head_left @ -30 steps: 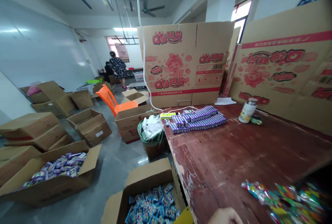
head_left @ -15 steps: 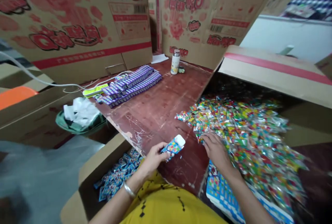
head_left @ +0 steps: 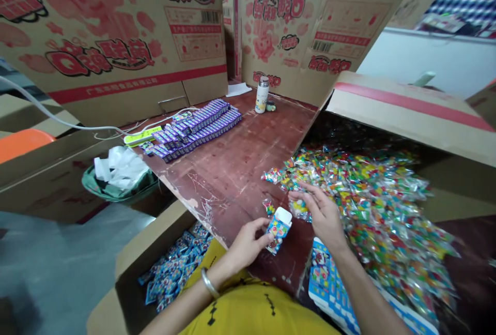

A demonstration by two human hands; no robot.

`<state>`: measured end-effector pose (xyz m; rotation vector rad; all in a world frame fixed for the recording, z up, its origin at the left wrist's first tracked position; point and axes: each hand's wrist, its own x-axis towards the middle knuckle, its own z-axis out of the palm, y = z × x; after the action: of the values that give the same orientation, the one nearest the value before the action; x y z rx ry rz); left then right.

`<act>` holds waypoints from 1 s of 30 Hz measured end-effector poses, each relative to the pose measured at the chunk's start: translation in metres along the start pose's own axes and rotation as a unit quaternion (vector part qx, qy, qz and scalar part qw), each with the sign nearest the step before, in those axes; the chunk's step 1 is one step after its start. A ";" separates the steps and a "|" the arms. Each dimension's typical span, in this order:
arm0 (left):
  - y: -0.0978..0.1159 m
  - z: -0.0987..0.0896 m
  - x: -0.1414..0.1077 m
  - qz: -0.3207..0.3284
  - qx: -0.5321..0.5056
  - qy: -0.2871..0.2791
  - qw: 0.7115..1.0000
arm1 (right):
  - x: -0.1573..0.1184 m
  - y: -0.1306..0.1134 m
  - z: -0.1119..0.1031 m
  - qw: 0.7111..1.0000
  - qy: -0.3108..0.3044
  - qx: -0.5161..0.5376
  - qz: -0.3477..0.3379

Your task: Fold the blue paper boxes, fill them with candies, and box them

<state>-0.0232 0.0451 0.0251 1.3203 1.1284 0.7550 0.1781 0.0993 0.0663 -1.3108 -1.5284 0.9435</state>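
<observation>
My left hand is closed around a small blue printed box with its white top end flap standing up. Just behind this box, a small packet of coloured candies shows near my left fingertips; whether they touch it I cannot tell. My right hand has its fingers bent over a clear candy packet, pinched at the near edge of the candy heap, a short way right of the box. A large heap of clear candy packets spills from a carton lying on its side.
Flat blue printed boxes lie stacked below my right forearm. A carton at lower left holds many filled blue boxes. Farther back are rows of purple boxes, a yellow-green power strip, a bottle and a lined bin.
My left hand has moved right with the blue box, bringing it closer to my right hand. My right hand has drawn a candy packet slightly out from the heap's edge.
</observation>
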 end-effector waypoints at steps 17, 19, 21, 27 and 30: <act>-0.004 -0.001 0.010 0.026 -0.185 -0.053 0.981 | 0.007 -0.011 0.001 0.957 -0.210 -0.157 -0.123; -0.003 0.000 0.011 0.031 -0.183 -0.043 0.982 | 0.006 -0.008 0.007 0.964 -0.202 -0.136 -0.110; -0.002 0.002 0.012 0.036 -0.177 -0.026 0.983 | 0.005 -0.004 0.013 0.977 -0.156 -0.114 -0.088; -0.003 0.008 0.017 0.056 -0.133 0.038 0.989 | 0.001 -0.001 0.023 0.976 -0.142 -0.126 -0.102; -0.003 0.008 0.016 0.060 -0.103 0.069 0.990 | 0.001 0.001 0.023 0.984 -0.114 -0.107 -0.081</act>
<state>-0.0106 0.0569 0.0184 1.1825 1.0555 1.0366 0.1565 0.1002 0.0576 -1.2338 -1.9282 0.8671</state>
